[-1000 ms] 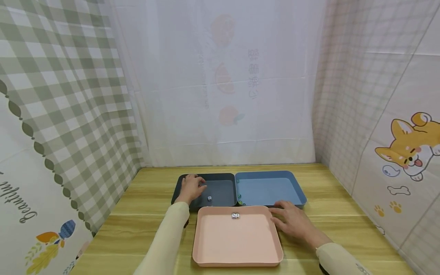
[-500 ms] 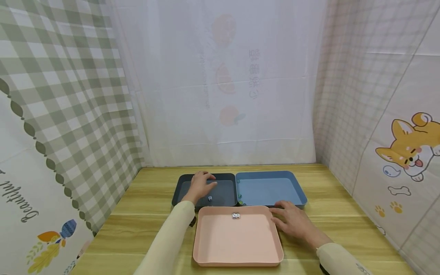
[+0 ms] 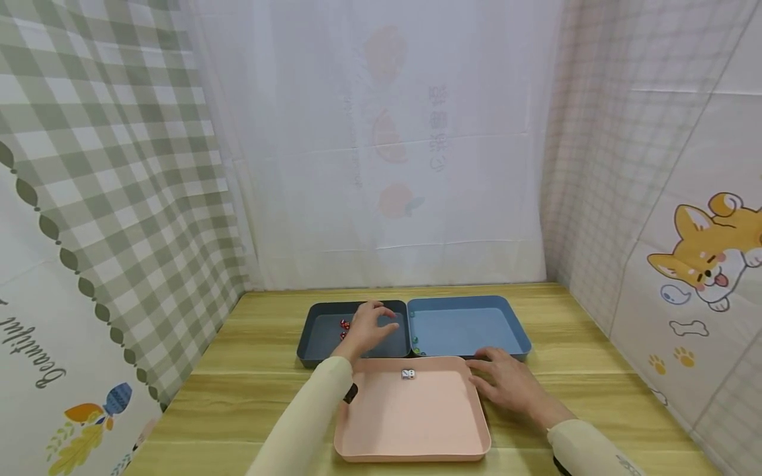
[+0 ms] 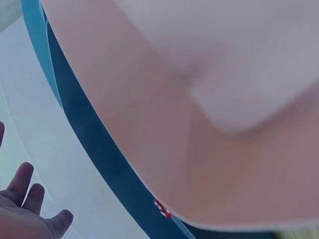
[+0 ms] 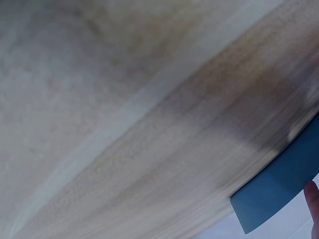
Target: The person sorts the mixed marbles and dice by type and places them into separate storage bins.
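My left hand (image 3: 369, 329) hovers over the right half of the dark grey tray (image 3: 318, 357), thumb and fingers apart with nothing seen between them. Left of it, several red dice (image 3: 344, 324) lie in that tray; one red die (image 4: 162, 209) peeks past the pink rim in the left wrist view. My right hand (image 3: 505, 380) rests by the far right corner of the pink tray (image 3: 417, 423), fingers relaxed at its rim and near the blue tray's front wall. Two white dice (image 3: 407, 374) sit side by side at the pink tray's far edge.
The blue tray (image 3: 470, 324) stands right of the dark one, with several small green pieces (image 3: 416, 341) along its left side. All three trays stand close together on the wood-patterned table (image 3: 238, 390). Cloth curtains (image 3: 393, 264) enclose the back and sides.
My left hand has moved right across the dark tray, uncovering the red dice and covering the white die seen there before. My right hand has stayed in place.
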Tool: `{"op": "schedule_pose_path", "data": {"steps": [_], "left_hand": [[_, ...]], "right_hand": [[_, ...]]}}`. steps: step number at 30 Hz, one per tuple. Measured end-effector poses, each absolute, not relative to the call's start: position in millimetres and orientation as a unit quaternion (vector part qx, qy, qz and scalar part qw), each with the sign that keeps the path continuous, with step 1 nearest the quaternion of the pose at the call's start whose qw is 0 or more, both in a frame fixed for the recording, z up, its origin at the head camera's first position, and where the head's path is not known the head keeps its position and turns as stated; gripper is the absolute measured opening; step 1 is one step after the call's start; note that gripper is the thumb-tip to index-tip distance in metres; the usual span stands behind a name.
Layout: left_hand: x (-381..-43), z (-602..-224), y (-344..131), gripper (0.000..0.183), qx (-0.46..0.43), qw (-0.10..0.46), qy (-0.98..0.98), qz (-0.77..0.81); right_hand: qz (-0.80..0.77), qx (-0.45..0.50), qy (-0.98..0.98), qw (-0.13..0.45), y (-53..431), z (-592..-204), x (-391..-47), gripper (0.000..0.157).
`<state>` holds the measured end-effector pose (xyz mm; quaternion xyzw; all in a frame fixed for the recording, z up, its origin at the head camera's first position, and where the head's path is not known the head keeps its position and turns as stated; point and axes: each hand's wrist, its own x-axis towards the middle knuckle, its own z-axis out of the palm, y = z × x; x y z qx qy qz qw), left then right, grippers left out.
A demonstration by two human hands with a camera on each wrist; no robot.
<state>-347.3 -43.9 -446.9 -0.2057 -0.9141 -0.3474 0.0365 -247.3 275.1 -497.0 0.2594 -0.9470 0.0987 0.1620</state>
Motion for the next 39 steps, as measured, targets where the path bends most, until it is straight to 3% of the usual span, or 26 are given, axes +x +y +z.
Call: {"op": "schedule_pose_path", "data": {"steps": [17, 39], "left_hand": [[-318, -457, -21, 0.023, -0.282, -0.003, -0.923, -0.261], [-302, -480, -25, 0.01, -0.28, -0.032, -0.94, -0.194]], "right_hand": [[0.107, 0.26, -0.946, 0.16, 274, -498, -248, 0.031], [0.11, 0.26, -0.946, 0.162, 274, -498, -248, 0.031]]}}
